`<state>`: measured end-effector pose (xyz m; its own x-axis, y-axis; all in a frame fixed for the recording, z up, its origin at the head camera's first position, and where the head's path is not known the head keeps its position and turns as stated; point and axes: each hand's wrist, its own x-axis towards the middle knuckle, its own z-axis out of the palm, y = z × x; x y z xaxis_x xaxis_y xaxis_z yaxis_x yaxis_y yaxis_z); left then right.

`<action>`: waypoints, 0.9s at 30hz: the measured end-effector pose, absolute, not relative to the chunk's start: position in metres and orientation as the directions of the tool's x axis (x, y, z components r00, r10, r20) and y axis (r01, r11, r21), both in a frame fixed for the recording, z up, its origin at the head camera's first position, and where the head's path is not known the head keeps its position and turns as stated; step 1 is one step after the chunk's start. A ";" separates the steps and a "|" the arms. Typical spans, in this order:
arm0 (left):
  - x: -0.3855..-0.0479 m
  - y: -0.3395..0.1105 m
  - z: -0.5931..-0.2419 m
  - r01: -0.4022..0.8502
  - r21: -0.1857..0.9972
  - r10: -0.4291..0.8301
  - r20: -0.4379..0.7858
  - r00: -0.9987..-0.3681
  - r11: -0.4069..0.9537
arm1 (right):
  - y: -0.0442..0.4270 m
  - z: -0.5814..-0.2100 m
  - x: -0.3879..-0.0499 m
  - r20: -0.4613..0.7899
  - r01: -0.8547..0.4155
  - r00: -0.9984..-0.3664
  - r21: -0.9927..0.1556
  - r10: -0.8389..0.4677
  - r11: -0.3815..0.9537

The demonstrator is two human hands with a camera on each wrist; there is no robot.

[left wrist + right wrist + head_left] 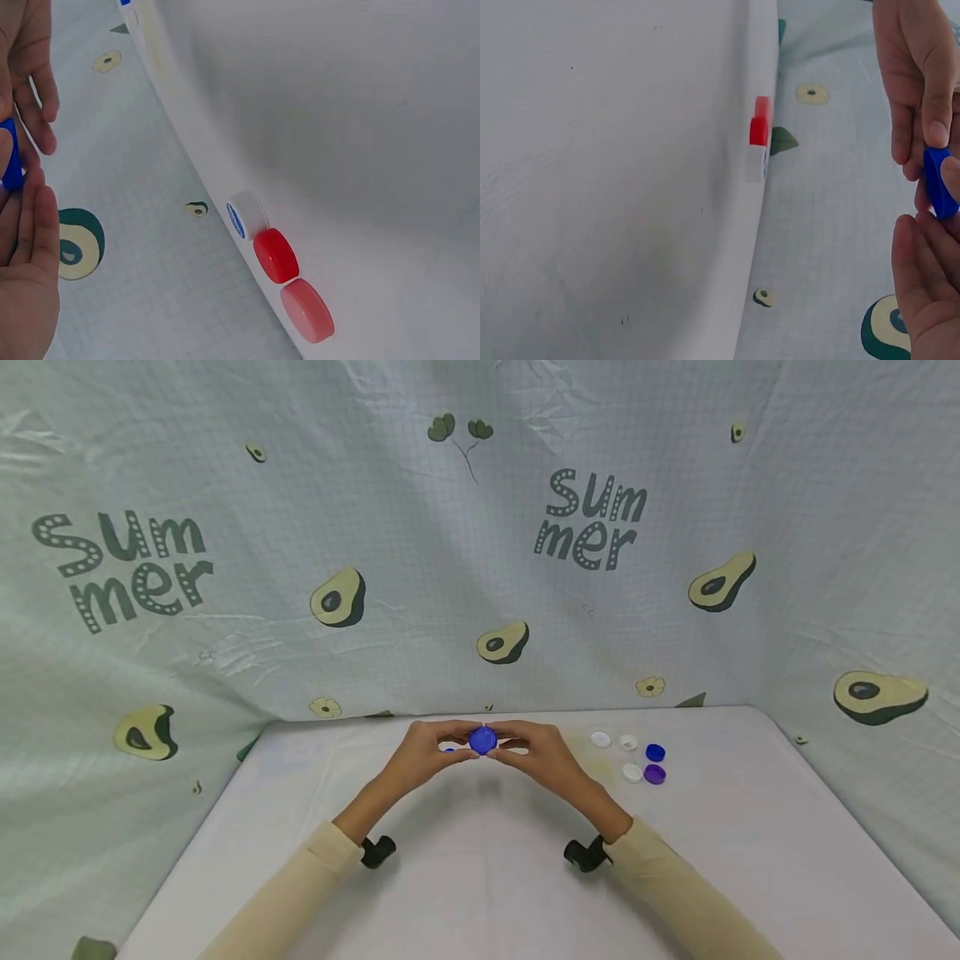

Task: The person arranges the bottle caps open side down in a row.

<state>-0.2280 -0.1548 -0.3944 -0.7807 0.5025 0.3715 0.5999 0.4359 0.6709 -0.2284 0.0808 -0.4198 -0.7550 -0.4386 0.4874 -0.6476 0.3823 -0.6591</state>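
A round blue bottle cap (483, 740) is held up in front of me, above the table. My left hand (426, 753) pinches its left side between thumb and fingers. From the other side my right hand (542, 755) grips the same cap, the fingertips of both hands almost meeting. The left wrist view shows the cap (13, 156) edge-on at the left border, partly cut off. In the right wrist view, the cap (939, 183) sits between the two hands at the right border, a thumb over part of it.
At the table's right rear lie several caps: white ones (632, 772), a blue one (656, 752) and a purple one (655, 774). A white cap (249, 214) with a blue mark, a red cap (276, 256) and a pink cap (307, 310) form a row by the far edge. A printed cloth (420, 543) hangs behind.
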 end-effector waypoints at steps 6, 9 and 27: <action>-0.232 -0.161 -0.389 0.597 0.663 0.521 0.347 -0.780 0.452 | 0.072 -0.419 -0.228 0.514 -0.656 -0.749 -0.662 -0.419 0.361; -0.234 -0.164 -0.388 0.592 0.673 0.521 0.344 -0.781 0.443 | 0.069 -0.420 -0.229 0.530 -0.662 -0.745 -0.662 -0.405 0.351; -0.234 -0.160 -0.397 0.444 0.855 0.308 0.361 -0.880 0.267 | 0.048 -0.423 -0.231 0.517 -0.556 -0.831 -0.775 -0.205 0.300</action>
<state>-0.2344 -0.1597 -0.3973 -0.8802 0.3082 0.3609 0.4442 0.2672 0.8552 -0.2312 0.0481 -0.4231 -0.8312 -0.2049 0.5169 -0.5560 0.3001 -0.7751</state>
